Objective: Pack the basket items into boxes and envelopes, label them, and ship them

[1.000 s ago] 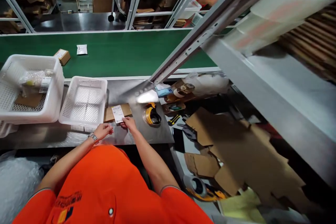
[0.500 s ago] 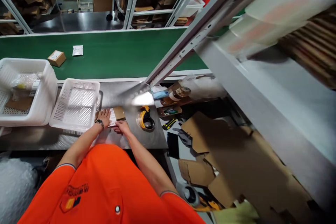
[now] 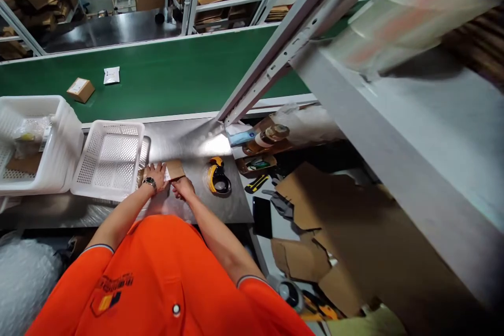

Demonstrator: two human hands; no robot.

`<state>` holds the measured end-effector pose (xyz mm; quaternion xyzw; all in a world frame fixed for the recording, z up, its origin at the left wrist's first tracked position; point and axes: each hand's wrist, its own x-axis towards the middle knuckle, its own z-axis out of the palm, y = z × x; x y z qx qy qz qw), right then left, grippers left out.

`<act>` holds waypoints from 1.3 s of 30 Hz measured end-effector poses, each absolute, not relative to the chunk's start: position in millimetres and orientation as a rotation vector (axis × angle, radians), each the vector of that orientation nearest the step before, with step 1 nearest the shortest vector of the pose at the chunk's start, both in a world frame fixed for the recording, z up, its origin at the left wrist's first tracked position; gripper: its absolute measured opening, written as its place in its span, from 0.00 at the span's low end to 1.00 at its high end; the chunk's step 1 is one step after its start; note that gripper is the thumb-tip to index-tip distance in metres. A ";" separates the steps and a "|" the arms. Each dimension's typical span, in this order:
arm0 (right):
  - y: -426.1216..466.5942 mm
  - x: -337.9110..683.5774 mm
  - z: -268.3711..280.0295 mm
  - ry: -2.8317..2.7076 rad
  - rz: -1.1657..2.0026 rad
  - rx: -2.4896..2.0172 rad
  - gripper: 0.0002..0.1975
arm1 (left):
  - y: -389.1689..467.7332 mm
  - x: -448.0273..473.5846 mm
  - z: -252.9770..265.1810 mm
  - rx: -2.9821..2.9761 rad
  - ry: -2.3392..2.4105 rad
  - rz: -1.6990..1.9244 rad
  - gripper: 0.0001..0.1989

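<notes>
A small brown cardboard box [image 3: 175,169] with a white label [image 3: 167,174] lies on the steel table in front of me. My left hand [image 3: 156,176], a watch at its wrist, rests flat on the box's left part with its fingers stretched out, covering part of the label. At the near edge of the box is my right hand [image 3: 182,188], its fingers curled in. What those fingers grip, if anything, is hidden. To the right of the box, a yellow and black tape dispenser [image 3: 218,176] sits on the steel.
White baskets [image 3: 107,160] stand at the left. Beyond the table runs a green conveyor belt [image 3: 189,71] carrying a box [image 3: 81,90] and a white packet [image 3: 112,75]. A metal post [image 3: 275,63] rises at right. A yellow cutter [image 3: 256,184], a phone [image 3: 262,217] and cardboard [image 3: 311,199] lie lower right.
My right hand's fingers have curled in more at the box's near edge. My left hand still lies flat on the box. The whole view has shifted slightly.
</notes>
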<state>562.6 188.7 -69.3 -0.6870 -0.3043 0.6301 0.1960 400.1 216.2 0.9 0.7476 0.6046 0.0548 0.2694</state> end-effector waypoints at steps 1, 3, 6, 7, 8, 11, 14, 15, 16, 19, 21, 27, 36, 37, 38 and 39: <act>186.8 566.7 -69.5 -0.852 1.749 -1.945 0.18 | 217.1 399.8 -1.2 2.036 1.629 0.114 0.35; 180.7 575.2 -68.4 -0.833 1.736 -1.971 0.18 | 219.7 398.7 -6.0 2.081 1.628 0.041 0.40; 168.2 586.1 -64.6 -0.773 1.713 -1.949 0.17 | 225.3 397.6 -12.7 2.139 1.637 -0.049 0.45; 164.5 588.7 -63.1 -0.745 1.703 -1.935 0.17 | 227.6 397.5 -14.5 2.159 1.643 -0.083 0.45; 161.7 590.7 -61.4 -0.716 1.695 -1.919 0.17 | 230.0 397.4 -15.9 2.180 1.645 -0.119 0.46; 161.0 593.3 -55.6 -0.590 1.692 -1.846 0.17 | 235.8 397.0 -17.9 2.225 1.649 -0.189 0.48; 171.4 593.9 -48.6 -0.450 1.698 -1.734 0.19 | 236.7 397.9 -18.0 2.231 1.637 -0.200 0.50; 175.8 594.5 -46.1 -0.419 1.698 -1.704 0.19 | 235.2 398.9 -18.1 2.232 1.621 -0.213 0.52; 179.9 595.5 -43.8 -0.399 1.700 -1.684 0.19 | 232.8 400.5 -18.3 2.235 1.592 -0.225 0.54; 185.6 599.8 -37.9 -0.366 1.712 -1.666 0.14 | 220.5 407.8 -18.9 2.252 1.480 -0.190 0.57; 182.0 603.0 -34.7 -0.367 1.738 -1.656 0.11 | 210.7 413.2 -18.2 2.254 1.420 -0.119 0.55; 155.6 614.2 -21.3 -0.412 1.758 -1.616 0.10 | 192.9 413.3 -11.1 2.232 1.321 -0.057 0.54; 155.3 666.0 9.2 -0.584 1.797 -1.674 0.09 | 165.7 365.7 -15.2 2.131 1.467 -0.038 0.58; 163.6 673.3 13.5 -0.618 1.806 -1.699 0.09 | 156.8 359.2 -18.6 2.103 1.499 0.011 0.59; 175.0 680.1 18.2 -0.642 1.805 -1.725 0.09 | 146.6 352.6 -22.2 2.078 1.528 0.086 0.60; 189.4 686.0 23.4 -0.650 1.789 -1.743 0.09 | 135.5 346.2 -25.7 2.058 1.557 0.190 0.60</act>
